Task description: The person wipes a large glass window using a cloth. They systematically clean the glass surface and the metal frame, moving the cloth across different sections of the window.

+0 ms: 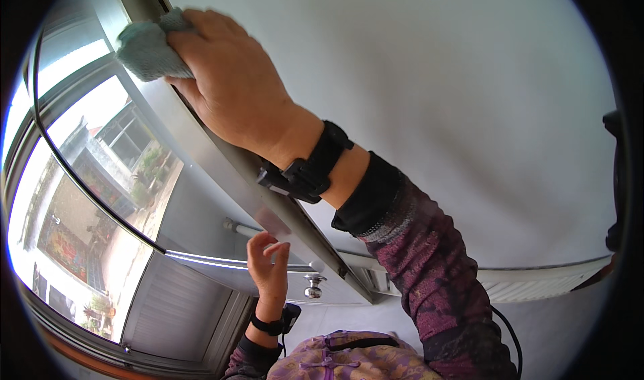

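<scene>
My right hand (236,78) is closed around a grey-green cloth (151,53) at the upper left. The cloth lies against the pale metal frame (156,96) that borders a large glass pane (196,209). My right palm is hidden, and the cloth is bunched under the fingers. Lower down, my left hand (269,269) is raised in front of the glass, with its fingers curled and the thumb apart. I see nothing in it; whether it touches the frame I cannot tell. A round shiny knob (314,287) sits just to its right.
A plain white wall (453,103) fills the right side, with a white ribbed radiator-like unit (543,282) along its bottom. Plants and a building show in the glass at left. A black cable (510,329) hangs beside my right sleeve. Pale flooring (332,319) lies below.
</scene>
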`<state>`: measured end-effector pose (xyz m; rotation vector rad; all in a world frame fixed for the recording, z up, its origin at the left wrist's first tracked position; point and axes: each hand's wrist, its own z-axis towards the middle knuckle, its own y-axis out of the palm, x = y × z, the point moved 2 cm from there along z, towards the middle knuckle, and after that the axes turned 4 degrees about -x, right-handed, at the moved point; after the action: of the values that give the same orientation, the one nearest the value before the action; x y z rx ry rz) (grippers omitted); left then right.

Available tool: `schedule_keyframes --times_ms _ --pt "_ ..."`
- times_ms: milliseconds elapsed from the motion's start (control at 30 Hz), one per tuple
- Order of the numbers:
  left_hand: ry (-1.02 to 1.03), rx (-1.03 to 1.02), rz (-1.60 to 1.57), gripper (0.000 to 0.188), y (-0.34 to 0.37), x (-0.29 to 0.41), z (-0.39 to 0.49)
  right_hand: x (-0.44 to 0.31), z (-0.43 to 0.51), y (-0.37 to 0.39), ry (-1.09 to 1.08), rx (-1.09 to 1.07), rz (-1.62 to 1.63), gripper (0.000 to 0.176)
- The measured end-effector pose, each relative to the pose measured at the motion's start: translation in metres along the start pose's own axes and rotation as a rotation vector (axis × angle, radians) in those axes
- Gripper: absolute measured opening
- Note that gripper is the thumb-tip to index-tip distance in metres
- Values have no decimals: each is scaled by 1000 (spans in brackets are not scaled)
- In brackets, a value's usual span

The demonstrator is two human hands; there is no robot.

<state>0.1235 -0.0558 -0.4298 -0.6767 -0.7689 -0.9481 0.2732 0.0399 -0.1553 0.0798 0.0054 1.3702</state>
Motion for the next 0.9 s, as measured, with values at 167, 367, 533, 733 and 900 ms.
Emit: schedule_keyframes --times_ms 167,367,533,733,900 --pt "-31 -55 -9 32 -1 0 4 -6 -44 -2 44 34 -3 38" --pt "-3 -82 118 33 -8 10 -4 -29 -96 -9 155 -106 -39 41" --pt "1 -110 61 33 -13 17 -11 -55 -143 -22 310 -256 -49 46" --pt "27 -115 34 32 -10 18 -9 -58 -125 -49 323 -270 -117 44" --pt "13 -117 0 33 -8 18 -10 -32 -14 -37 -76 211 -173 32"
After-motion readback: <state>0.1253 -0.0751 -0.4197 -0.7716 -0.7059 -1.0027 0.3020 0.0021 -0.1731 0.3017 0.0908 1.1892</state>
